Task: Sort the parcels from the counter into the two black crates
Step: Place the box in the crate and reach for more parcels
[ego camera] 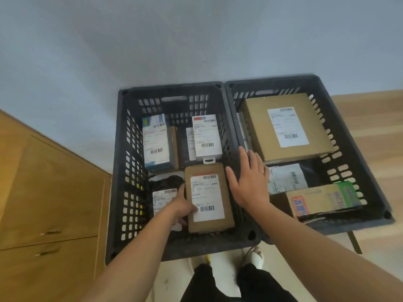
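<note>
Fingers (194, 211) of your left hand (182, 207) clasp a brown box (208, 197) lying near-right in the left crate (172, 87); your right hand (250, 182), fingers spread and released, is over the rim shared with the right crate (272, 80).

— What is the left crate (130, 171) made of?
— Matt black plastic, slotted. The small box (208, 168) inside it is plain brown cardboard with a smooth white paper label (207, 197).
— And to its right?
— The right crate (346, 162) is the same plastic. It holds a big box (285, 127) of matt cardboard and a faintly shiny mailer bag (285, 178).
— To its left?
— A smooth wooden cabinet (43, 192).
</note>
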